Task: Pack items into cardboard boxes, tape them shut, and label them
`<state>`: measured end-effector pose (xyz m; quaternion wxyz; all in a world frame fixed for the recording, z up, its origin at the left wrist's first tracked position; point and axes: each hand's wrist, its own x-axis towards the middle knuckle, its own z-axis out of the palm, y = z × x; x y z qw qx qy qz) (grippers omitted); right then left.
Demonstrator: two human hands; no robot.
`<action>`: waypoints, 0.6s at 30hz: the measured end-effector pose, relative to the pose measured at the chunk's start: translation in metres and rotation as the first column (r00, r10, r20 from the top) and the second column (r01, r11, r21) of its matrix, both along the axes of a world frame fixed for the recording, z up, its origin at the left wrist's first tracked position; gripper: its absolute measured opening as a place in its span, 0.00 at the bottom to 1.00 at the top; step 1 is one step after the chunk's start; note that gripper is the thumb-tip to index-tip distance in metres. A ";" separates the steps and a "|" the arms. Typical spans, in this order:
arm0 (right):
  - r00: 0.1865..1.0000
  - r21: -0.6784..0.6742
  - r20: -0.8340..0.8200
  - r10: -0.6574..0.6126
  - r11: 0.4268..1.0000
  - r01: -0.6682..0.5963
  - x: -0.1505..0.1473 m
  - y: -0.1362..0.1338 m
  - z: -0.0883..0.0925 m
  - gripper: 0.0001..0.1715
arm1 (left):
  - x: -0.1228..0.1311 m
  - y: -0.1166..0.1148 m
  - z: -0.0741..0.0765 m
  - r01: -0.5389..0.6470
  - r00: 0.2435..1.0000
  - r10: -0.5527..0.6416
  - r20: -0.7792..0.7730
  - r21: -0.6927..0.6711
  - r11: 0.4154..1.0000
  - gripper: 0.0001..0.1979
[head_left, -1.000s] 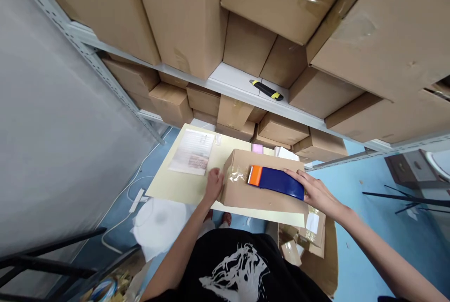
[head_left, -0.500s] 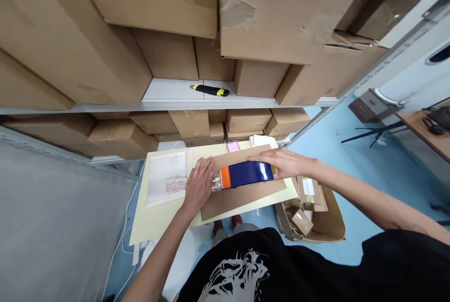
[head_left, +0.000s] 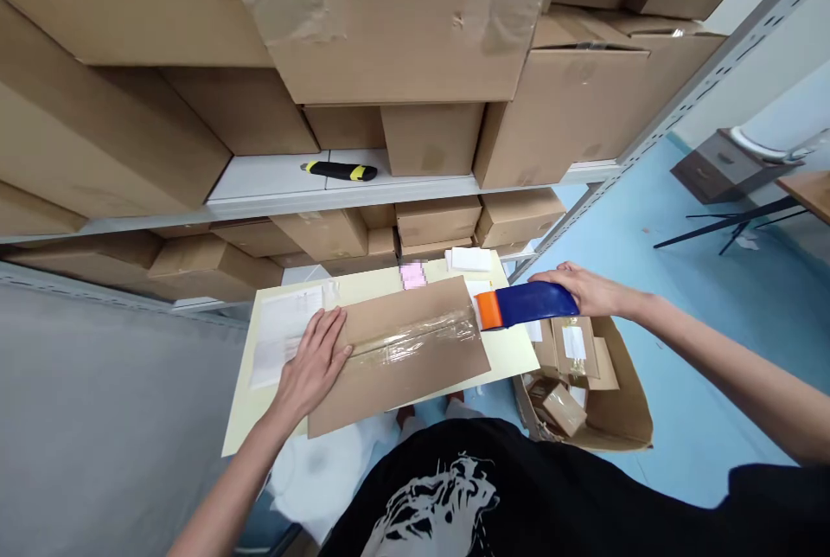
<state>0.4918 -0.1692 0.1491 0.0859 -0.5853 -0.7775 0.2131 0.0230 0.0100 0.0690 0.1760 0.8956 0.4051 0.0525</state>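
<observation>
Item: cardboard box [head_left: 405, 380], one, plain brown, oblong; lying on the table [head_left: 512, 354] before me, askew, right end farther from me. Clear tape [head_left: 415, 338], glossy and wrinkled, runs lengthwise along the middle of its upper face.

Item: tape dispenser [head_left: 528, 304], one, dark blue, orange front; I hold it just beside the box's right end, orange end leftward.

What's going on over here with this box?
A person's left hand rests flat on a cardboard box lying on a pale yellow table. Clear tape runs along the box's top. The right hand holds a blue and orange tape dispenser beside the box's right end.
</observation>
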 end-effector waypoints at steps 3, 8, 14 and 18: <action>0.998 -0.008 -0.056 -0.008 1.000 0.008 0.011 -0.006 -0.040 0.26 | 0.004 -0.001 0.002 -0.041 0.999 0.041 -0.005 -0.021 0.999 0.30; 0.986 0.002 -0.144 -0.081 0.997 0.082 0.014 -0.012 -0.096 0.27 | -0.001 -0.014 -0.008 -0.356 0.873 0.418 0.251 -0.258 0.898 0.37; 0.932 -0.029 -0.343 -0.115 0.993 0.112 -0.003 -0.026 -0.132 0.35 | -0.025 -0.061 -0.032 -0.441 0.463 0.881 0.097 -0.837 0.324 0.35; 0.866 -0.101 -0.472 -0.165 0.986 0.133 -0.029 -0.031 -0.117 0.40 | -0.028 -0.062 -0.032 -0.429 0.333 0.939 0.084 -0.873 0.230 0.28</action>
